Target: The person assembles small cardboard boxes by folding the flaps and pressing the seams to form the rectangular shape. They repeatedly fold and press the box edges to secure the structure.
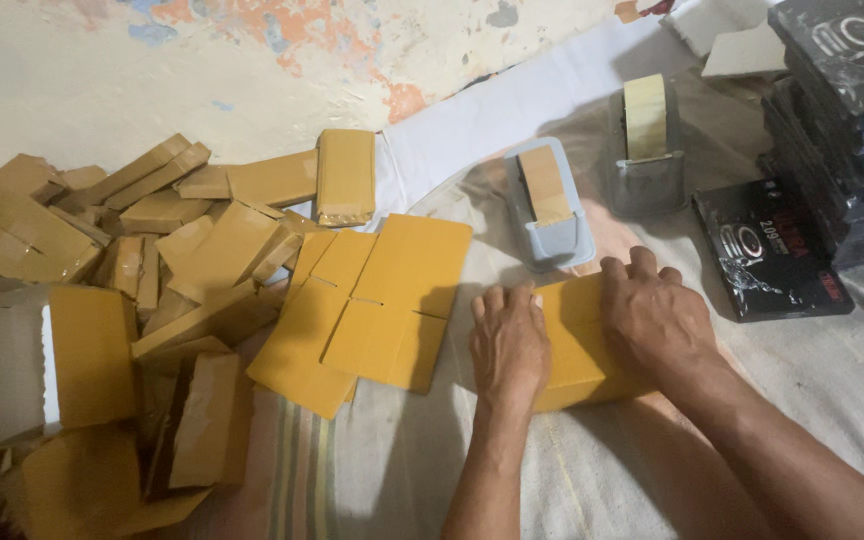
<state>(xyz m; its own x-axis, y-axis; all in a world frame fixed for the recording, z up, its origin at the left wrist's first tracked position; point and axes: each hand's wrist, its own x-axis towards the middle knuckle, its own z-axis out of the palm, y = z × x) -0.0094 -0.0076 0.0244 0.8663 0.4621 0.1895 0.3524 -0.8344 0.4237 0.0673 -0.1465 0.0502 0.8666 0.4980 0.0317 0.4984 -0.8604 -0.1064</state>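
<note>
A small yellow-brown cardboard box lies on the cloth in front of me. My left hand presses palm-down on its left end. My right hand lies flat over its right part, fingers pointing away from me. Both hands hold the box down between them. Just left of it lies a flat unfolded yellow carton blank.
A heap of assembled cardboard boxes fills the left side. Two tape dispensers stand beyond the hands: a light blue one and a grey one. Black packaged items are stacked at the right. A pale cloth covers the floor.
</note>
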